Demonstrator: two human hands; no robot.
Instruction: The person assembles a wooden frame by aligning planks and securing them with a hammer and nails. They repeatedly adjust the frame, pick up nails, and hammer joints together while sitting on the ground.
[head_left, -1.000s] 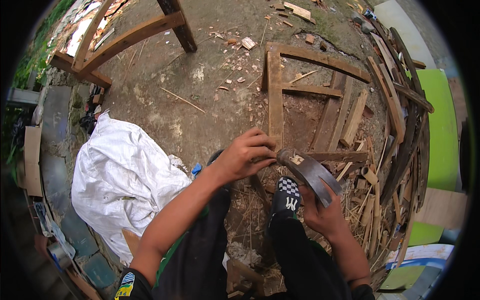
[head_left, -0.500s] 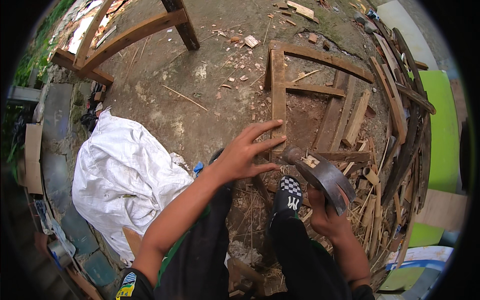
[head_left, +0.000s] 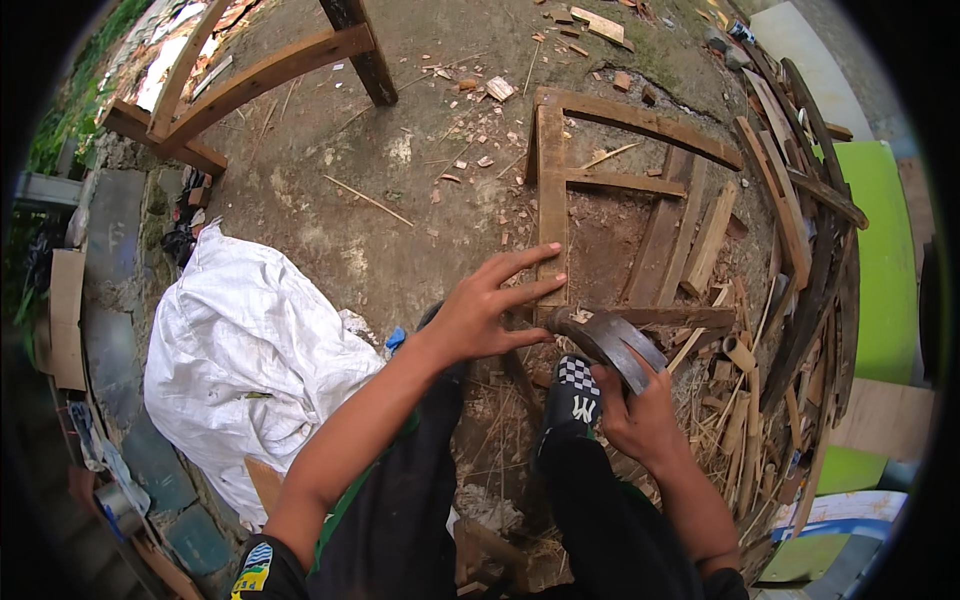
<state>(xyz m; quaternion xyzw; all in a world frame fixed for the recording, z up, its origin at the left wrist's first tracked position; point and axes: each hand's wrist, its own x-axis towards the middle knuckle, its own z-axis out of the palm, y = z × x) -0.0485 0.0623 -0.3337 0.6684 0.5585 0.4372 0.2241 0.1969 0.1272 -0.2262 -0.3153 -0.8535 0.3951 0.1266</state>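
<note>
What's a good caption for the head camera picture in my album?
Right hand gripping a dark, curved metal claw hammer, left hand touching an open brown wooden frame.

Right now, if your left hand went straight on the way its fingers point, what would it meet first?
The wooden frame's side bar, probably at once: two outstretched fingertips of the left hand overlap it in this view and seem to touch it, though depth leaves contact uncertain.

Diffuse daylight (edges dark, warped).
</note>
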